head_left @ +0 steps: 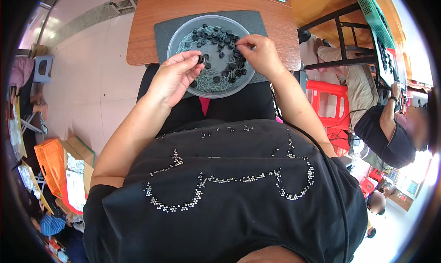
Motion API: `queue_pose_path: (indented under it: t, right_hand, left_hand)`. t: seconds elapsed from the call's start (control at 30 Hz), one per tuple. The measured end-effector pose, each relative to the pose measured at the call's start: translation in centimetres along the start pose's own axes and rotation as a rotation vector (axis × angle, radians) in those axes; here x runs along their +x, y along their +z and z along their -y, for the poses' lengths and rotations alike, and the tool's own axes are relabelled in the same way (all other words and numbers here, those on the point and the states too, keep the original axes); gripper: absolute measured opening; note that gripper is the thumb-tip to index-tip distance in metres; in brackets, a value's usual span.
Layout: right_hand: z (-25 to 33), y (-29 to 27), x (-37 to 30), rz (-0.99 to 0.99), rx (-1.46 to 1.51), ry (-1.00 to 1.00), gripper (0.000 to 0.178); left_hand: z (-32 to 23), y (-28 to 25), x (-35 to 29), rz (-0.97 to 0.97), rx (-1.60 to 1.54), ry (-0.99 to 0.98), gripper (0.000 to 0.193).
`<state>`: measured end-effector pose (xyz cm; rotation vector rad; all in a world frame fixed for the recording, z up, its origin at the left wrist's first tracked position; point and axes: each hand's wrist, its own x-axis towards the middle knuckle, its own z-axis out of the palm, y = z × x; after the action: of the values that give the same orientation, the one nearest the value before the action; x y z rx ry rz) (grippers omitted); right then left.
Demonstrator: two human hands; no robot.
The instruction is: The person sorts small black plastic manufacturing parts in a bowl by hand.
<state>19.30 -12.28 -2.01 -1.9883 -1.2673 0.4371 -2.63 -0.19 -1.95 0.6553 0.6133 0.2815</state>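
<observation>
My left hand (177, 74) pinches a small black knob (201, 59) between thumb and fingertips, above the left part of a round clear plastic basin (216, 57). Over the basin's right side, the thumb and forefinger of my right hand (259, 54) are pressed together; what they hold, if anything, is too small to make out. Many thin silvery screws (218, 84) lie along the basin's left and near sides. Black round knobs (225, 34) are scattered among them, mostly toward the far and right sides.
The basin rests on a dark grey mat (164, 33) at the edge of a brown wooden table (144, 31), partly over my lap. Red plastic stools (330, 95) and a seated co-worker (386, 132) are to the right. An orange crate (49, 164) stands at left.
</observation>
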Motion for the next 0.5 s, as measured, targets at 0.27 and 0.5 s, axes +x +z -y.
queue_pose_path:
  t: [0.27,0.5]
  right_hand:
    - [0.5,0.8,-0.4,0.183,-0.361,-0.114,0.010]
    - [2.0,2.9,-0.4,0.341,-0.682,-0.135,0.011]
  left_hand:
    - [-0.3,-0.1,-0.6,0.117,-0.140,-0.112,0.022]
    - [0.2,-0.1,-0.5,0.078,0.074,-0.126,0.019]
